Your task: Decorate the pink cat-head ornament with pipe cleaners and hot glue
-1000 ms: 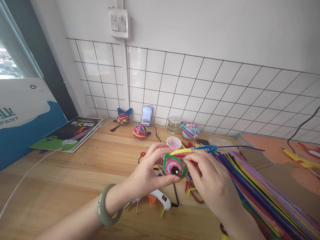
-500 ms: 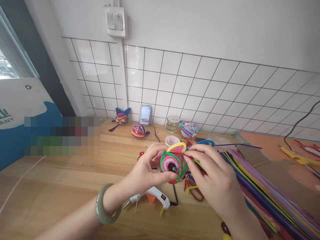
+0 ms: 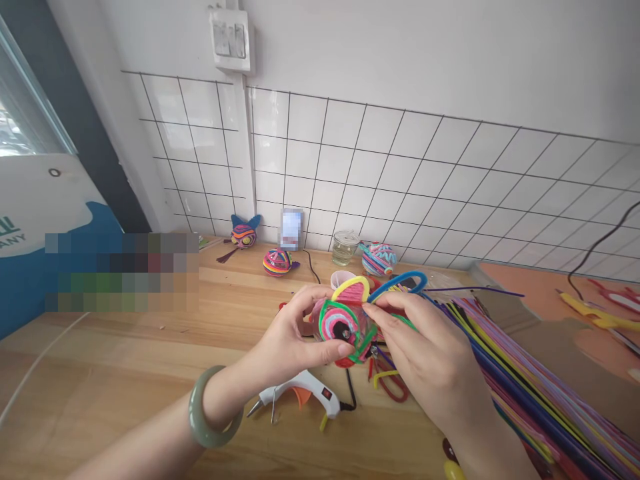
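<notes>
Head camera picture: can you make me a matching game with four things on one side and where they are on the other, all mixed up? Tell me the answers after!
Things:
1. Bangle
2. Glue gun
3. Glass jar
4. Toy with a big pink-ringed eye

Places:
A. Close to the tiled wall
B. Held by the left hand
C. Around the left wrist
D. On the wooden table, below the hands in the picture

Right pairs: 1-C, 2-D, 3-A, 4-B

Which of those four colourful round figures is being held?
The figure with the green-framed eye: the left hand holds it, the right hand touches its top. The other three rest near the wall.
</notes>
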`<state>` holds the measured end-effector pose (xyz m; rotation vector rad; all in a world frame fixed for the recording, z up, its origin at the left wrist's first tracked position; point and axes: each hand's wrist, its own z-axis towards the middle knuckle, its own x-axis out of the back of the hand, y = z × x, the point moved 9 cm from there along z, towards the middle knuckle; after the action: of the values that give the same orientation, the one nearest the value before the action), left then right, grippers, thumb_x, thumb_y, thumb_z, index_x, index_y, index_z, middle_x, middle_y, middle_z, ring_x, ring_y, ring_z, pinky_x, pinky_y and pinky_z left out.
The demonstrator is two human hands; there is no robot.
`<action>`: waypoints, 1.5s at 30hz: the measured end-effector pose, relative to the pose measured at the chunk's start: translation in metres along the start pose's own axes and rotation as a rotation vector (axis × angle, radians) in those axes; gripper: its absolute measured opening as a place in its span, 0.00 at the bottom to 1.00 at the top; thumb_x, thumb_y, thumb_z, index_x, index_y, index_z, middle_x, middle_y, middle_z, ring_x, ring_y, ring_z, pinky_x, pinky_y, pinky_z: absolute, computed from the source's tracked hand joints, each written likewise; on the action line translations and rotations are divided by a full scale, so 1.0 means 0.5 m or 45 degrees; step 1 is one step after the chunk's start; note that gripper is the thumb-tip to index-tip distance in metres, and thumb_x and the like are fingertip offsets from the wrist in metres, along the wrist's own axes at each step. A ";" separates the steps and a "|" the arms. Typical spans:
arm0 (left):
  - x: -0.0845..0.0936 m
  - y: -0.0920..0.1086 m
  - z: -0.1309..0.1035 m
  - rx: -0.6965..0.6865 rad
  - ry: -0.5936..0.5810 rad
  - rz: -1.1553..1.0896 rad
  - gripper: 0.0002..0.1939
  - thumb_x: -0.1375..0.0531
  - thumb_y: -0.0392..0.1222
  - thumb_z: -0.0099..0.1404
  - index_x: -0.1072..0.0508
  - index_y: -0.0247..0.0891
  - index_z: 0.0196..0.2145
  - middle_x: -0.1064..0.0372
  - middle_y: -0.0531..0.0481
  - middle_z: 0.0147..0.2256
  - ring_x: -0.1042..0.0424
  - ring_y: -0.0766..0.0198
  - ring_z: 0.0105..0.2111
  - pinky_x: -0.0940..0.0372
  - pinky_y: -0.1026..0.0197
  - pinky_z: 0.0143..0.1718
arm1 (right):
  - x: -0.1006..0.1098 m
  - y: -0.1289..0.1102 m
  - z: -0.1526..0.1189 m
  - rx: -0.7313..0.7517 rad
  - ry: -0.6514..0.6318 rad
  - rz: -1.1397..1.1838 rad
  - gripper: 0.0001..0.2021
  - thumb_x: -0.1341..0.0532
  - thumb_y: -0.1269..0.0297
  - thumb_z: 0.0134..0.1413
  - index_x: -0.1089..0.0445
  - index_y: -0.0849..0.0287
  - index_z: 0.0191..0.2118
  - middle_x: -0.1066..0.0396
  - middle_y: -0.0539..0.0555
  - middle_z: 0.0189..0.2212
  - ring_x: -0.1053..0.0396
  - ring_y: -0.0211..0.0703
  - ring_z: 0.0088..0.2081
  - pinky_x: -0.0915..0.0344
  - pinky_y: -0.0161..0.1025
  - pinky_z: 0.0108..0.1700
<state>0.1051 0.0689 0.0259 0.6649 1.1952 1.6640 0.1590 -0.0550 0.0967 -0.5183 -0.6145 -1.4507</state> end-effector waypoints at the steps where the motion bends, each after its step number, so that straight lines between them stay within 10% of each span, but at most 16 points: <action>1: 0.000 0.000 0.000 0.002 0.001 -0.012 0.28 0.30 0.42 0.52 0.32 0.39 0.49 0.32 0.43 0.47 0.30 0.57 0.44 0.33 0.56 0.44 | 0.001 -0.001 0.001 0.004 0.005 -0.016 0.11 0.44 0.79 0.60 0.27 0.66 0.45 0.29 0.61 0.40 0.31 0.47 0.42 0.32 0.46 0.44; 45: -0.005 -0.023 0.002 0.017 -0.016 -0.218 0.28 0.29 0.36 0.51 0.32 0.40 0.49 0.32 0.44 0.47 0.29 0.59 0.42 0.32 0.57 0.43 | -0.002 -0.017 0.010 0.070 -0.029 -0.204 0.10 0.45 0.75 0.62 0.25 0.70 0.40 0.28 0.62 0.36 0.33 0.49 0.38 0.36 0.45 0.41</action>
<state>0.1114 0.0682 0.0159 0.5639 1.2202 1.5086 0.1500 -0.0516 0.0993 -0.4511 -0.7255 -1.5760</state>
